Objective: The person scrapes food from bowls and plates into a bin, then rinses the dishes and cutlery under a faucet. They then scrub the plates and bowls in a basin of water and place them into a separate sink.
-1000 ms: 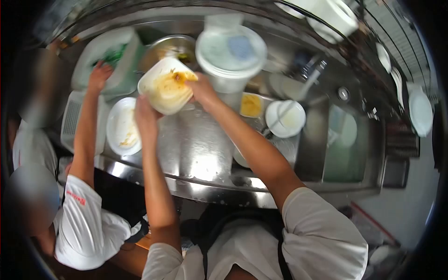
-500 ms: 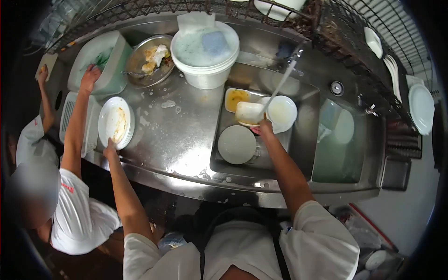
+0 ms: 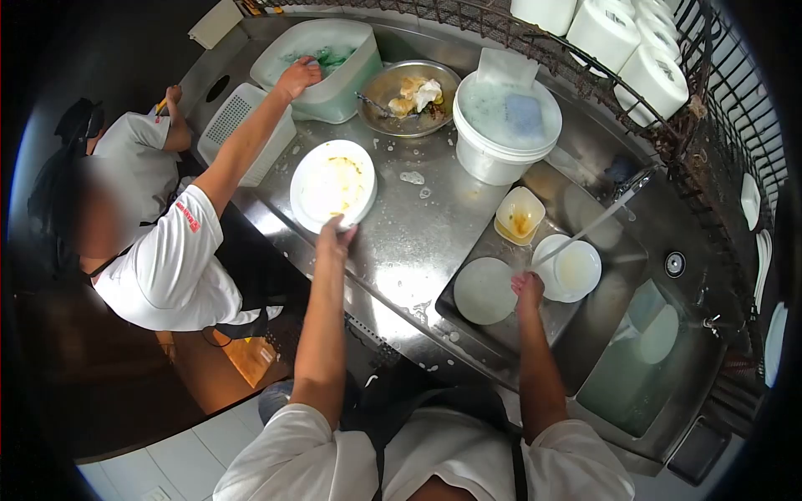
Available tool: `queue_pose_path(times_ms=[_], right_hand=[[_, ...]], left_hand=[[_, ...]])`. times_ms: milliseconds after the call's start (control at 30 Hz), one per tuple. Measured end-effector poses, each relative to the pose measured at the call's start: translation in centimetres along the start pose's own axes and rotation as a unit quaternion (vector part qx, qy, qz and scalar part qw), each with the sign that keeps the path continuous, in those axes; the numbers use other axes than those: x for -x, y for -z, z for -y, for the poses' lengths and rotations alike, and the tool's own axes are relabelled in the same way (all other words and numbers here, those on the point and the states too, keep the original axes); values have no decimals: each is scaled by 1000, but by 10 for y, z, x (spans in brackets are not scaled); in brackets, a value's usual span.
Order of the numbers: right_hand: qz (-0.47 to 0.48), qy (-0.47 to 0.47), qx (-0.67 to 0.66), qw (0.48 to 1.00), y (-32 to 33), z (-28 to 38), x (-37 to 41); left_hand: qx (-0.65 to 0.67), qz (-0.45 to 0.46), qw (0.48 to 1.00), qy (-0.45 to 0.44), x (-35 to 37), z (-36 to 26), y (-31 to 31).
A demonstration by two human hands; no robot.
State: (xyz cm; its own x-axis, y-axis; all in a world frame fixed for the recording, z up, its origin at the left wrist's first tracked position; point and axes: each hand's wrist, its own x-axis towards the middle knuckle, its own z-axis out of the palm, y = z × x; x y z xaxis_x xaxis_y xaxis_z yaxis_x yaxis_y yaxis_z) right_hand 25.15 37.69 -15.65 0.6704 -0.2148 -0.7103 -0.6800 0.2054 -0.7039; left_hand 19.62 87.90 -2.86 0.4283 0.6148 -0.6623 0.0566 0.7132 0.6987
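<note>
At the bottom edge of a stack of white plates (image 3: 334, 184), stained yellow-brown on top, my left hand (image 3: 336, 235) grips the rim. My right hand (image 3: 527, 288) is over the left sink basin with its fingers curled in and nothing visible in them. Beside it is a round white bowl (image 3: 570, 269) of cloudy water, close to the stream from the faucet (image 3: 639, 182). A round greyish plate (image 3: 484, 290) lies to the hand's left. Above it sits a square white bowl (image 3: 520, 215) with orange residue, resting on another one.
A co-worker's hand (image 3: 299, 77) reaches into a soapy tub (image 3: 322, 42). Near it stand a perforated basket (image 3: 234, 129), a metal bowl of food scraps (image 3: 393, 79) and a white bucket (image 3: 493, 159) of suds. Another basin (image 3: 614, 392) holds water and dishes. A wire rack (image 3: 576, 50) runs above.
The square bowl has left my right hand and now rests on the other square bowl. My left hand stays at the plates. The view has turned left.
</note>
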Motion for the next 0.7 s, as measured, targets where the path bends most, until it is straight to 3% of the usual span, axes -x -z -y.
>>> queue_pose_path(times_ms=[100, 167, 200, 233, 300, 333, 367, 433, 533, 633, 700], right_hand=[[-16, 232, 62, 971, -46, 4, 55], [92, 273, -8, 958, -115, 40, 115], [120, 326, 126, 929, -145, 41, 111], [160, 373, 145, 902, -181, 52, 122], [177, 348, 223, 893, -241, 67, 138], [182, 315, 443, 820, -262, 98, 154], [158, 275, 441, 839, -271, 112, 181], [109, 331, 455, 819, -294, 105, 182], [89, 288, 447, 843, -307, 106, 177], [74, 262, 437, 857, -309, 116, 186], [93, 248, 421, 867, -307, 120, 196]], left_hand=[[4, 25, 999, 41, 51, 41, -7], [-64, 63, 988, 127, 93, 42, -8], [-135, 85, 973, 168, 118, 28, -11], [-207, 111, 948, 213, 132, 16, -8], [-391, 103, 908, 106, 117, 0, 27], [-395, 106, 912, -41, 94, -1, 60], [-411, 26, 888, -206, 94, -7, 62], [-379, -64, 881, -275, 78, -15, 54], [-532, 6, 817, -220, 73, -28, 32], [-516, 12, 821, -245, 61, -23, 40], [-457, 24, 861, -222, 49, -23, 48]])
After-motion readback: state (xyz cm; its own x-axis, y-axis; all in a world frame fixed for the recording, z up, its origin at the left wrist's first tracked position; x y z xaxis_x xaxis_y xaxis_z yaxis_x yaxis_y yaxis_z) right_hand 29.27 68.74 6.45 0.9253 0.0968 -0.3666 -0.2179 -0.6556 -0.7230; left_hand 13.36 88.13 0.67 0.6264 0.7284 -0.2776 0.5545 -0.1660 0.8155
